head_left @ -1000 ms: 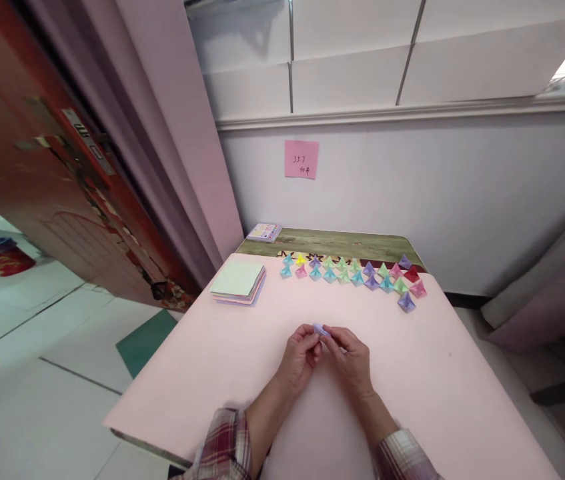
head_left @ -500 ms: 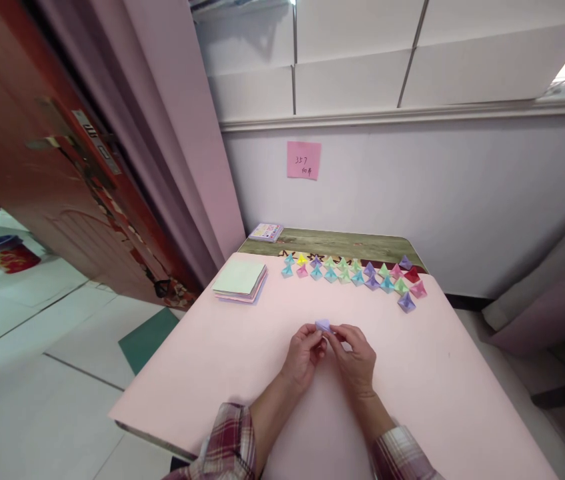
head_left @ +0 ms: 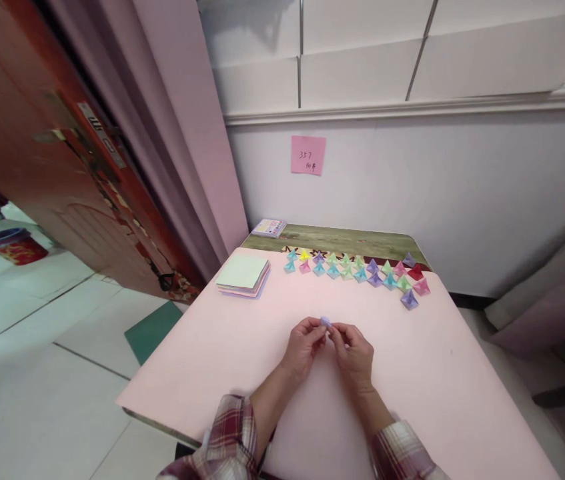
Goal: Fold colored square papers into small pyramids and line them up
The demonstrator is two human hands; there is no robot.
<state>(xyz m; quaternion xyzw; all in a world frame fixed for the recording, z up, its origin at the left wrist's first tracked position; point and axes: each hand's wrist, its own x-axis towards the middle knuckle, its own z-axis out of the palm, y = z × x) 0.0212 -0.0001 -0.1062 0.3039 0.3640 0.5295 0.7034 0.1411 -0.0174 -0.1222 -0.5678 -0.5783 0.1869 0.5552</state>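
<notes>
My left hand [head_left: 303, 345] and my right hand [head_left: 355, 351] meet over the middle of the pink table [head_left: 212, 360]. Both pinch a small purple folded paper piece [head_left: 325, 323] between their fingertips, held just above the tabletop. Beyond my hands, several small folded paper shapes [head_left: 357, 271] in many colours lie in two rows near the table's far edge. A stack of pastel paper squares [head_left: 243, 275] with a light green sheet on top rests at the far left of the table.
A small packet of paper [head_left: 269, 228] lies on the green wooden strip [head_left: 352, 240] at the back. A pink note [head_left: 308, 155] sticks to the white wall. A red door [head_left: 37, 167] and a pink curtain [head_left: 182, 120] stand left.
My hands have closed tighter round the purple piece, so less of it shows. The view has shifted slightly to the left and down.
</notes>
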